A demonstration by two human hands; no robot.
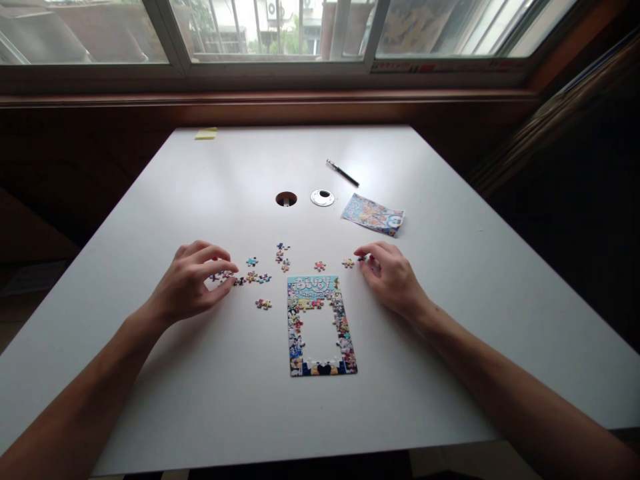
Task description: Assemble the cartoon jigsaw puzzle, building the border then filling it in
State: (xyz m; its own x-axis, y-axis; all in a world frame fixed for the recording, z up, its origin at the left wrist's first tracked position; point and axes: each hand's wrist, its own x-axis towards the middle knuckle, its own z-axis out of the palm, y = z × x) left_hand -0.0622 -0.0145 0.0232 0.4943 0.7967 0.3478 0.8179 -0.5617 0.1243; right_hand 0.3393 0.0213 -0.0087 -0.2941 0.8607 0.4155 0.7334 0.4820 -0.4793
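My left hand (193, 277) hovers with curved, parted fingers over a cluster of loose jigsaw pieces (251, 277), partly hiding some of them. Between the thumb and fingertips of my right hand (393, 273) is a small dark puzzle piece (362, 258). Just left of it lies a yellowish piece (348, 263), and farther left a reddish piece (320, 266). The jigsaw puzzle (296, 333) lies flat between my forearms; its border and upper rows are joined around a bare white middle. One separate piece (263, 304) rests left of its frame.
A printed picture sheet (374, 215) lies behind my right hand on the white table (225, 400). Farther back are a black pen (343, 173), a round cable hole (286, 199) and its silver cover (323, 198). A yellow sticky note (206, 134) is at the far left edge.
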